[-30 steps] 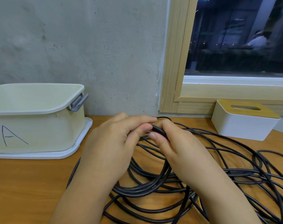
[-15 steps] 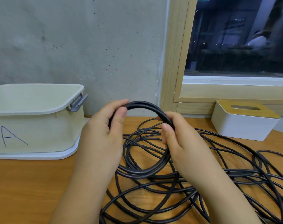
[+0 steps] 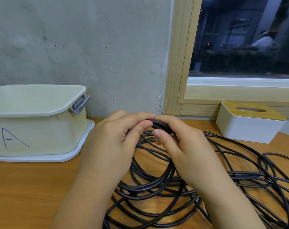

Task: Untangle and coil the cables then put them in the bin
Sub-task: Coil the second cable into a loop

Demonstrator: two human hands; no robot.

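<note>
Hands drawn together since before, left hand (image 3: 114, 139) and right hand (image 3: 181, 146) fingers pinching black cable (image 3: 158, 125)

It looked like a home or small office corner: a wooden table (image 3: 25, 187) stood against a bare concrete wall (image 3: 91, 47), beside a wood-framed window (image 3: 178, 63) dark with night, with a tissue box (image 3: 249, 123) on it.

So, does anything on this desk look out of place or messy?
Only the black cable: beyond the loops that both hands hold, it sprawls in crossing loops over the desk. The bin stands upright.
</note>
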